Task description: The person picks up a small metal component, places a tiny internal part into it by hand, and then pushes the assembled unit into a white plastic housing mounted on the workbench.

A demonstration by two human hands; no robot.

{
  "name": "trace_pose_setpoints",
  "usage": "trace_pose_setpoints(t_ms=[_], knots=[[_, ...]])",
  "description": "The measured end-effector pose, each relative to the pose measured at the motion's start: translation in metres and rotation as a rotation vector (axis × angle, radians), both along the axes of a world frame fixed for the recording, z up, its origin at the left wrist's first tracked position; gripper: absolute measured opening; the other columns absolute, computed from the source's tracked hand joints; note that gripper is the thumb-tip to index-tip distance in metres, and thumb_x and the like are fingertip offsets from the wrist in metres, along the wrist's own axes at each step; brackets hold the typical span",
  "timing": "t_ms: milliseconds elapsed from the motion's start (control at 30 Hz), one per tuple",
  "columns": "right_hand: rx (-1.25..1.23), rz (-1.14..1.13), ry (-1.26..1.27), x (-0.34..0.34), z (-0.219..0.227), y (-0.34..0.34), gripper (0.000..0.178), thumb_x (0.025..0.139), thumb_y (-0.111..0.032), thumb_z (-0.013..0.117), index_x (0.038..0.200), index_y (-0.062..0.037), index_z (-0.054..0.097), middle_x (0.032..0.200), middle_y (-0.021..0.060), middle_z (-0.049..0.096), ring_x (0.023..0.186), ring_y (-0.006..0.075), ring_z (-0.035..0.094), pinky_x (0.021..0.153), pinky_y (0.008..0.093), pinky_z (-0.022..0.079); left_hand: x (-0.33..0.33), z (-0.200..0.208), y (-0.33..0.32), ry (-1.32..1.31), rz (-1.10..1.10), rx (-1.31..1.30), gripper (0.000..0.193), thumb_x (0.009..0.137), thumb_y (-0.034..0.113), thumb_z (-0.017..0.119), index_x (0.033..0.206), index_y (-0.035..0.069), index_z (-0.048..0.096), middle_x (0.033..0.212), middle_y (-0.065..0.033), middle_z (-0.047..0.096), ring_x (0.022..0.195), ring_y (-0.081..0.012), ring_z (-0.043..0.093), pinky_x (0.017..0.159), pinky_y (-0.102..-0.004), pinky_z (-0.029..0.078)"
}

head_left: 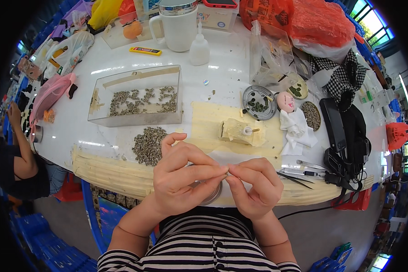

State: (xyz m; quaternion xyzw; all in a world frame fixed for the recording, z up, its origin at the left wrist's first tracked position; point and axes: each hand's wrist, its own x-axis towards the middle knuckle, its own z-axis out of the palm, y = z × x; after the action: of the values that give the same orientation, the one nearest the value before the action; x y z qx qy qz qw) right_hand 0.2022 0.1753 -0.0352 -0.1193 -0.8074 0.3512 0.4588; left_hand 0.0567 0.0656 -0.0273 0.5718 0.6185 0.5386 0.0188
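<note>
My left hand (179,179) and my right hand (257,183) meet above the table's near edge, thumb and forefinger of each pinched together. Whatever lies between the touching fingertips is too small to make out. Below them, partly covered by my left hand, is a round dish (213,195). A heap of small grey-brown pieces (148,146) lies just beyond my left hand. Farther back, a clear rectangular box (138,119) holds more such pieces. Beyond my right hand, a tape-wrapped block (231,131) with a pale peg-like tip stands on yellowish sheeting (204,115).
Dark tweezers (297,180) and a craft knife (303,172) lie right of my right hand. Crumpled white tissue (297,129) and a round dish with dark green pieces (259,103) sit behind. A squeeze bottle (199,50) and a white mug (179,29) stand at the back.
</note>
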Motion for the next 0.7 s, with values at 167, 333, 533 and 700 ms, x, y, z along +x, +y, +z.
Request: trace_pose_setpoints(t_ms=[167, 333, 533, 700], knots=[[-0.203, 0.137, -0.041, 0.0033, 0.0012, 0.0047, 0.015, 0.076, -0.001, 0.078, 0.089, -0.001, 0.072, 0.08, 0.0085, 0.065, 0.069, 0.0197, 0.062, 0.059, 0.027, 0.048, -0.0001, 0.0021, 0.0017, 0.054, -0.072, 0.016, 0.023, 0.071, 0.011, 0.081, 0.092, 0.019, 0.078, 0.085, 0.0087, 0.067, 0.075, -0.0087, 0.061, 0.096, -0.0417, 0.032], [-0.202, 0.091, -0.03, 0.0038, 0.0009, 0.0035, 0.012, 0.077, -0.003, 0.079, 0.082, -0.0014, 0.068, 0.077, 0.0081, 0.063, 0.067, 0.02, 0.06, 0.058, 0.0275, 0.047, 0.0025, 0.003, 0.0026, 0.048, -0.054, 0.016, 0.021, 0.07, 0.01, 0.081, 0.089, 0.018, 0.077, 0.084, 0.009, 0.066, 0.074, -0.0088, 0.061, 0.096, -0.0418, 0.033], [-0.007, -0.026, 0.007, 0.0015, -0.0007, 0.0003, 0.016, 0.073, -0.006, 0.082, 0.081, -0.0038, 0.068, 0.078, 0.0064, 0.063, 0.066, 0.0196, 0.059, 0.057, 0.0277, 0.046, 0.0035, 0.0026, 0.0045, 0.038, -0.029, 0.001, 0.022, 0.068, 0.007, 0.08, 0.087, 0.018, 0.076, 0.08, 0.0079, 0.066, 0.071, -0.0092, 0.06, 0.096, -0.0414, 0.033], [0.1, -0.007, 0.047, 0.0004, -0.0003, -0.0014, 0.022, 0.069, -0.005, 0.084, 0.087, -0.0048, 0.072, 0.08, 0.0054, 0.064, 0.068, 0.0186, 0.06, 0.056, 0.0278, 0.046, 0.0048, 0.0001, 0.005, 0.051, 0.019, -0.006, 0.022, 0.068, 0.006, 0.08, 0.086, 0.017, 0.075, 0.078, 0.0071, 0.065, 0.069, -0.0097, 0.059, 0.097, -0.0408, 0.032]])
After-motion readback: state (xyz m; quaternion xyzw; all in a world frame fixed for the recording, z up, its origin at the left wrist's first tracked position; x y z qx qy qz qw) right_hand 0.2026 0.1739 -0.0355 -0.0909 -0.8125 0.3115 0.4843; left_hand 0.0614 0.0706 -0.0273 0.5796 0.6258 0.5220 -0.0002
